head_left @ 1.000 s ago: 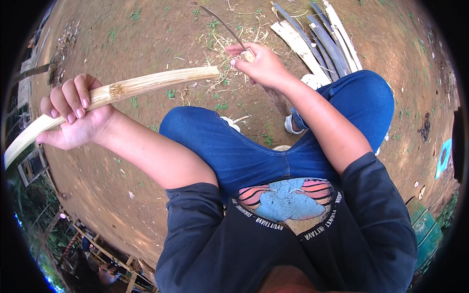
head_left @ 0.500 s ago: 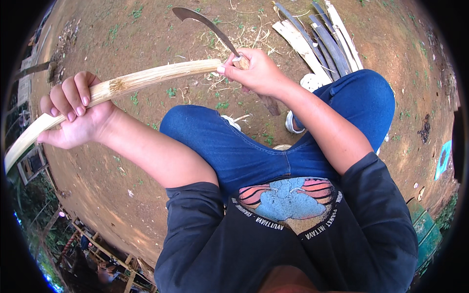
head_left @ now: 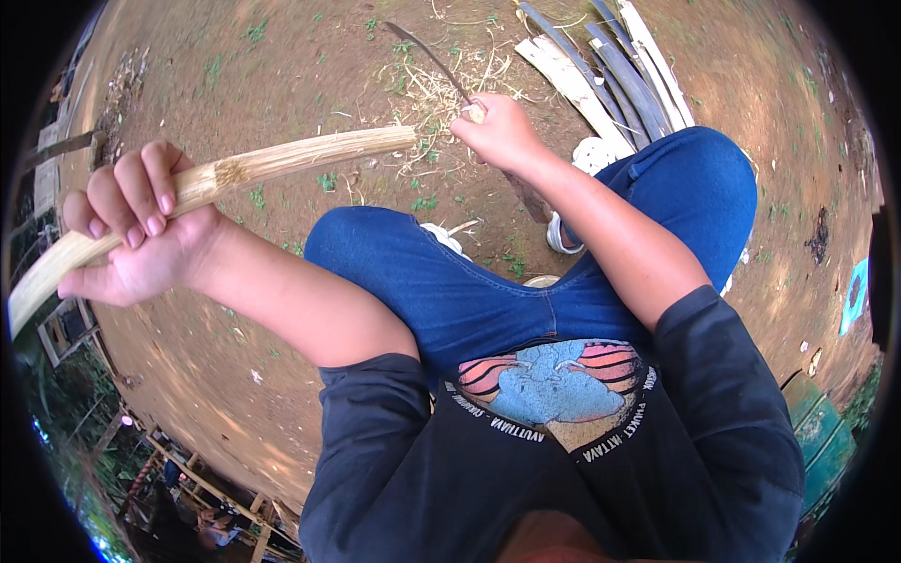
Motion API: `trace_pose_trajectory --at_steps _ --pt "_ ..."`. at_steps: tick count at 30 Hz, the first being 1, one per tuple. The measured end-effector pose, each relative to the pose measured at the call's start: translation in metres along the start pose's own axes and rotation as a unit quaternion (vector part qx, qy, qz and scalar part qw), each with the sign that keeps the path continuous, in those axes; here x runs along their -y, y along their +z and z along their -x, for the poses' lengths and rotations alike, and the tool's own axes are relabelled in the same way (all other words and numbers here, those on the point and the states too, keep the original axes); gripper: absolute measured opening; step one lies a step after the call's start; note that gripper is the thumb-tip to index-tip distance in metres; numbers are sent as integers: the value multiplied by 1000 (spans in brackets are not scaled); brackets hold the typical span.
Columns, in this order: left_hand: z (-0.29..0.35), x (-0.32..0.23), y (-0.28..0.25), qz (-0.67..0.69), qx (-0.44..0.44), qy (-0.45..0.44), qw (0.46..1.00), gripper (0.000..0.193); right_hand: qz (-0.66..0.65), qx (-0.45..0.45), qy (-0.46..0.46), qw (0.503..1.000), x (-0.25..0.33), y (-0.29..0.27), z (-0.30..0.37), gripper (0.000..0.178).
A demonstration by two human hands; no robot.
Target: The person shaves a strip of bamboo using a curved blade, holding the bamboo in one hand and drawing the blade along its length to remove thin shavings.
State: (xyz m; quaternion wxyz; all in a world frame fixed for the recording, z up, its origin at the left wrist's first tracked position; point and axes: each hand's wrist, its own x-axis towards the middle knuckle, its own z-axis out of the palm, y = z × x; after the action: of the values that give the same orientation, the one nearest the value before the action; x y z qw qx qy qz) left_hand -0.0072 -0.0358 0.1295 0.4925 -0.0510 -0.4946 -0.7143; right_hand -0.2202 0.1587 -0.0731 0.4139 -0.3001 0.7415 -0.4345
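Observation:
My left hand [head_left: 155, 225] is wrapped round a long pale bamboo strip [head_left: 305, 150], which has a fibrous node just past my fingers. The strip slants across to the right, and its near end runs out of view at the left. In my closed right hand [head_left: 502, 133] is a curved-bladed machete [head_left: 434, 62] by its wooden handle, the thin dark blade pointing away and to the left. A small gap separates the strip's far end from my right hand. The lower part of the handle shows below my wrist.
Split bamboo pieces [head_left: 631, 86], some dark-skinned and some pale, lie at the far right by my shoe [head_left: 593, 155]. Thin shavings [head_left: 436, 98] litter the brown dirt ground. A blue item [head_left: 854, 296] and green boards [head_left: 817, 436] are at the right. Wooden framework [head_left: 202, 479] stands lower left.
My right hand has let go of the strip's end and moved slightly right with the machete, whose blade has turned edge-on. My left hand has shifted a little left with the strip.

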Motion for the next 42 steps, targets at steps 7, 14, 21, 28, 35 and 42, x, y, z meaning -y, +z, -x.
trace_pose_trajectory --at_steps 7,14,21,28,35,42 --pt "6 0 -6 34 -23 34 999 63 -47 -70 18 996 -17 8 -3 31" --pt "3 27 -10 135 24 -15 991 53 -135 -48 17 990 34 -7 6 25" --pt "-1 48 3 150 53 -54 986 78 -100 -28 -126 987 60 -26 13 50" --pt "-1 63 15 114 13 -68 991 94 -86 -23 -125 988 86 -30 26 44" --pt "0 91 26 -2 -31 -85 996 96 -226 -59 -82 969 80 -46 17 18" --pt "26 132 17 -204 12 -167 965 65 -280 -28 -172 944 105 -52 23 22"
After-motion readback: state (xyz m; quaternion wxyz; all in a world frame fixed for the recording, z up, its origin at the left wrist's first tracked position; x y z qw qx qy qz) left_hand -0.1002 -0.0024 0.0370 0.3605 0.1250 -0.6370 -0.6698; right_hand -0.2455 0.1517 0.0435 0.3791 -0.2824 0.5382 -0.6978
